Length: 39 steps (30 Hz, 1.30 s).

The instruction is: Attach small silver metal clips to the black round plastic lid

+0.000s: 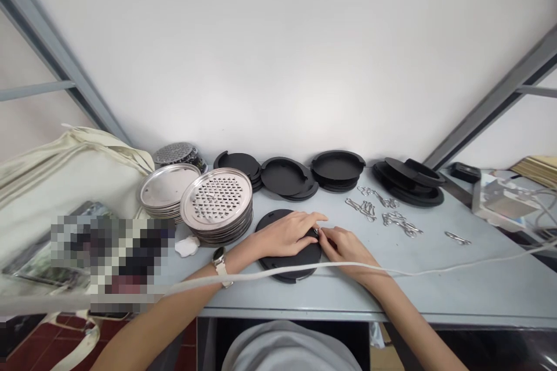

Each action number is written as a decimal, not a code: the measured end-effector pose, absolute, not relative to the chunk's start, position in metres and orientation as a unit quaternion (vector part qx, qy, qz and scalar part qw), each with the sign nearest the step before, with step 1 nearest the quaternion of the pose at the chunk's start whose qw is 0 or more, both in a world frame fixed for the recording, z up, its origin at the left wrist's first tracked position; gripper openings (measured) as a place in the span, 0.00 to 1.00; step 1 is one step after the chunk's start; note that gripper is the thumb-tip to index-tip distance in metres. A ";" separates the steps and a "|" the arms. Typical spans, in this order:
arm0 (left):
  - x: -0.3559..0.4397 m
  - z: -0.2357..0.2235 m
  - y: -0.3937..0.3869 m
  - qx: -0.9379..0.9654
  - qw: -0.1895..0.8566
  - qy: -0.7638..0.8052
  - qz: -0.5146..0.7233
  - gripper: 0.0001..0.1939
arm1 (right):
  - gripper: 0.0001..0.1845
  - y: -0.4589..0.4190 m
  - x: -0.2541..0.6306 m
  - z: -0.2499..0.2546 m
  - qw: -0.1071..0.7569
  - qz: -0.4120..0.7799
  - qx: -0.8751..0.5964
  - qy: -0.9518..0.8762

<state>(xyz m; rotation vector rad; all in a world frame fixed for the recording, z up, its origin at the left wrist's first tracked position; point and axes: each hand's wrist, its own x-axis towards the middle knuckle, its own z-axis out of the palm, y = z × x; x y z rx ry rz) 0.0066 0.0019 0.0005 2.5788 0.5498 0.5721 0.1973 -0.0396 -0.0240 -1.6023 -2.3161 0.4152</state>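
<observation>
A black round disc (278,264) lies flat on the grey table (435,290) right in front of me. My left hand (287,233) rests on top of it, fingers curled down toward its right rim. My right hand (346,246) meets it there, fingertips pinched at a small metal piece (316,232) on the disc's edge. What exactly the fingers grip is too small to make out. A watch sits on my left wrist.
Stacks of perforated metal plates (217,203) and plain metal plates (167,188) stand at the left. Several stacks of black discs (337,169) line the back. Loose wire clips (383,211) lie at the right. A white cord (435,271) crosses the table front. A cloth bag (65,179) sits far left.
</observation>
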 end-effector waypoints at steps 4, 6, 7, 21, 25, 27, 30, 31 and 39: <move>0.007 -0.002 0.004 0.931 0.227 0.194 0.211 0.23 | 0.23 -0.039 0.198 -0.026 0.146 0.143 -0.557 -0.805; 0.007 -0.003 0.004 0.930 0.229 0.193 0.212 0.23 | 0.23 -0.039 0.199 -0.027 0.145 0.137 -0.561 -0.804; 0.007 -0.003 0.004 0.930 0.230 0.193 0.212 0.23 | 0.23 -0.039 0.199 -0.027 0.144 0.135 -0.563 -0.803; 0.008 -0.006 0.006 0.926 0.245 0.192 0.214 0.24 | 0.22 -0.039 0.200 -0.028 0.145 0.140 -0.561 -0.803; 0.008 -0.007 0.006 0.929 0.236 0.189 0.215 0.23 | 0.22 -0.039 0.199 -0.027 0.149 0.144 -0.560 -0.802; 0.008 -0.006 0.006 0.929 0.235 0.188 0.215 0.23 | 0.23 -0.039 0.199 -0.027 0.152 0.144 -0.559 -0.802; 0.007 -0.006 0.005 0.929 0.238 0.187 0.214 0.23 | 0.23 -0.039 0.198 -0.025 0.153 0.145 -0.559 -0.802; 0.007 -0.006 0.005 0.928 0.239 0.187 0.215 0.23 | 0.23 -0.039 0.198 -0.025 0.154 0.145 -0.560 -0.801; 0.008 -0.006 0.006 0.928 0.240 0.187 0.215 0.23 | 0.22 -0.040 0.198 -0.025 0.148 0.144 -0.562 -0.801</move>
